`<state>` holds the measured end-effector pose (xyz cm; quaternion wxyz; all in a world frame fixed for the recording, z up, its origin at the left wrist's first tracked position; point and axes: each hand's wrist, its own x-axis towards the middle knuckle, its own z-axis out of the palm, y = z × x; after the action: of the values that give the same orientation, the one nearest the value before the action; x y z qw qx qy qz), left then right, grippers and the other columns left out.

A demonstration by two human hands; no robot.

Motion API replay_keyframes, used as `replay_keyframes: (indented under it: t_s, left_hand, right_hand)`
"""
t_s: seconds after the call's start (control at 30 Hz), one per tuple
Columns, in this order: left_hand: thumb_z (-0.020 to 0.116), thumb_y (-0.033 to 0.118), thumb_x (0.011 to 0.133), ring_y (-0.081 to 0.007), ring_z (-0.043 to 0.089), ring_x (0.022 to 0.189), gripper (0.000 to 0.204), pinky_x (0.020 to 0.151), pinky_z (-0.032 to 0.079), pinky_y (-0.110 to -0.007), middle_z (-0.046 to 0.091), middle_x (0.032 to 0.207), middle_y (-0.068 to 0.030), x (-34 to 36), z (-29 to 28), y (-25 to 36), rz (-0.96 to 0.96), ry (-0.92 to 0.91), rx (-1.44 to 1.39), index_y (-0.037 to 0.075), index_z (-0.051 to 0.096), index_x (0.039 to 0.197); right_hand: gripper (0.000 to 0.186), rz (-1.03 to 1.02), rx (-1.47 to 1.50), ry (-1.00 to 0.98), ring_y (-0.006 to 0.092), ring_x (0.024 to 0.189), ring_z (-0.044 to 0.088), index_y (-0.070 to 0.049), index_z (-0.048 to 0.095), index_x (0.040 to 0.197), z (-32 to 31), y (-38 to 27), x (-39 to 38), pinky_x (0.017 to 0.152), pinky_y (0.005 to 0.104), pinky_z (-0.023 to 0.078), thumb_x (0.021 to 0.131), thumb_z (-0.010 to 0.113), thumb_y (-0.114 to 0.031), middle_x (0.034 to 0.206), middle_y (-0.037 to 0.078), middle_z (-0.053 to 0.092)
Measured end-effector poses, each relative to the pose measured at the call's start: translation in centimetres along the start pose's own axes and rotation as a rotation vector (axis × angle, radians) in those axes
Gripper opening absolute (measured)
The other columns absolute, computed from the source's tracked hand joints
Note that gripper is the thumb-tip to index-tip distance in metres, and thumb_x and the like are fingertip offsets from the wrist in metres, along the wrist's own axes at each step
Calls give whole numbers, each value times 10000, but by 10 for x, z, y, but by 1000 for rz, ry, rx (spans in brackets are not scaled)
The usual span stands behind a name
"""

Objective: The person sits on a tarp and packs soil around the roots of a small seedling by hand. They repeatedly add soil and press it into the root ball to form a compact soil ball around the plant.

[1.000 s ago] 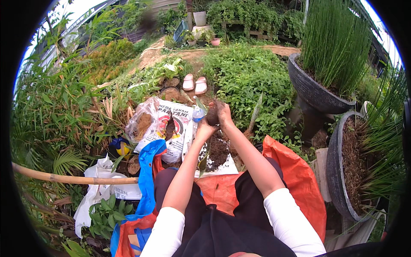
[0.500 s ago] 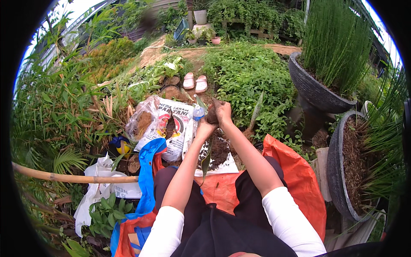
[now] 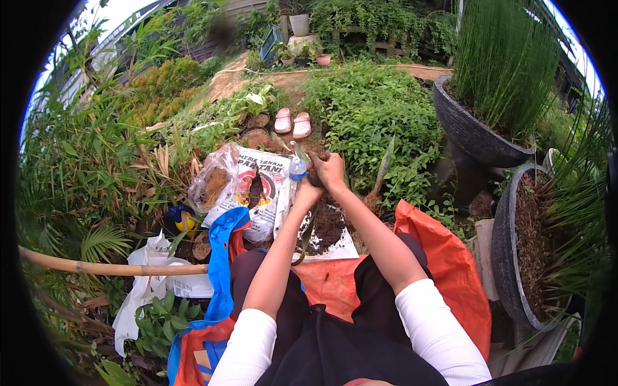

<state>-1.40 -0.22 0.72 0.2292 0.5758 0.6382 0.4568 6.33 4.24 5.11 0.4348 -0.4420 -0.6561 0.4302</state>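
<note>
My left hand and my right hand are closed around a dark brown clump of soil, the right one higher and partly covering it. A long green leaf hangs below them, along my left forearm. Just left of the clump is a clear plastic bottle with a blue label, with a pale green leaf at its top. Under my hands, loose dark soil lies on a white sack. A printed white sack and a clear bag of brown material lie to the left.
An orange tarp with a blue side surrounds my legs. A bamboo pole crosses at left. Two big dark planters with tall reeds stand at right. Pink clogs sit ahead, among low plants. A spiky leaf stands right of my hands.
My right hand has shifted slightly up and left over the soil clump, hiding more of it. My left hand stays almost in place. The hanging leaf has moved a little.
</note>
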Motion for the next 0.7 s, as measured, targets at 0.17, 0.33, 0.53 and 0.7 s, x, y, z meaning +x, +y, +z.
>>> replay_keyframes:
  t_s: [0.17,0.33,0.53,0.7]
  left_hand:
    - [738,141,585,-167,575,887,487,770,464,-313,598,982,-85,2,-5,-1,-106,-152,-401,13,547,1015]
    - [727,115,598,-147,567,864,555,738,469,-291,581,980,-71,1,0,8,-67,-153,-372,8,459,1073]
    - [741,130,589,-156,552,893,681,791,450,-298,554,1012,-80,4,-2,-9,-117,-111,-404,15,364,1144]
    - [754,136,574,-186,546,922,708,793,446,-307,551,1012,-111,13,0,-4,-6,-154,-217,19,363,1153]
  right_hand:
    - [275,-62,51,-205,66,596,530,-24,634,855,-7,13,14,570,233,428,777,604,-286,685,48,614]
    - [270,-189,-129,-165,61,556,518,-4,643,755,-10,17,14,545,232,429,765,618,-272,643,46,614]
    - [293,-61,34,-87,71,497,518,22,634,632,3,15,5,492,232,419,763,620,-241,564,48,603]
    - [300,-81,322,-84,83,552,540,-8,649,674,-4,24,15,543,244,422,761,610,-293,632,63,627]
